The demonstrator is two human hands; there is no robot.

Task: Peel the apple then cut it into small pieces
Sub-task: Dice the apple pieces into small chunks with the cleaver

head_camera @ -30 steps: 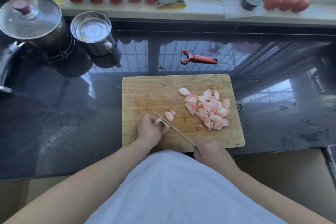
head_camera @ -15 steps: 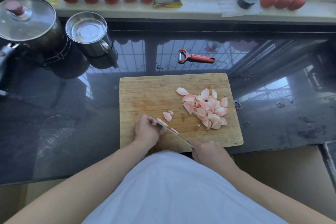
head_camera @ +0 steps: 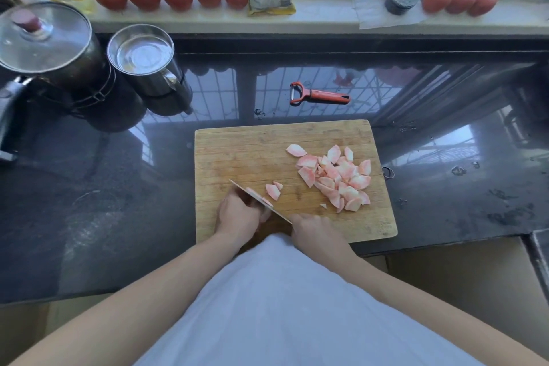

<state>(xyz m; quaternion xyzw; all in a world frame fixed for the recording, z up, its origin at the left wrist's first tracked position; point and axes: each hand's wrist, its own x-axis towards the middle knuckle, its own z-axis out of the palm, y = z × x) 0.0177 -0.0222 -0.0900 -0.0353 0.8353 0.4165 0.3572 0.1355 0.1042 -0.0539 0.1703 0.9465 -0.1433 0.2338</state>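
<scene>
Head view: at the cutting board's [head_camera: 237,145] 7 o'clock corner my left hand [head_camera: 237,217] pins the last apple piece [head_camera: 263,217]; its fingers look curled round it. My right hand [head_camera: 312,230] grips the knife [head_camera: 252,197], blade beside those knuckles. I judge the remnant light, wet and slippery, best pinched from above. The cut pieces [head_camera: 335,178] are piled at 3 o'clock.

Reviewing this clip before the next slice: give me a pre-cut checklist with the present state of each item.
1. Right hand grips the knife: ok.
2. Left hand steadies the remaining apple piece: ok, though mostly hidden.
3. Left fingertips clear of the blade: cannot tell.
4. Cutting board lies flat on the counter: ok.
5. Cut pieces heaped away from the blade: ok.
6. Peeler set aside beyond the board: ok.
</scene>
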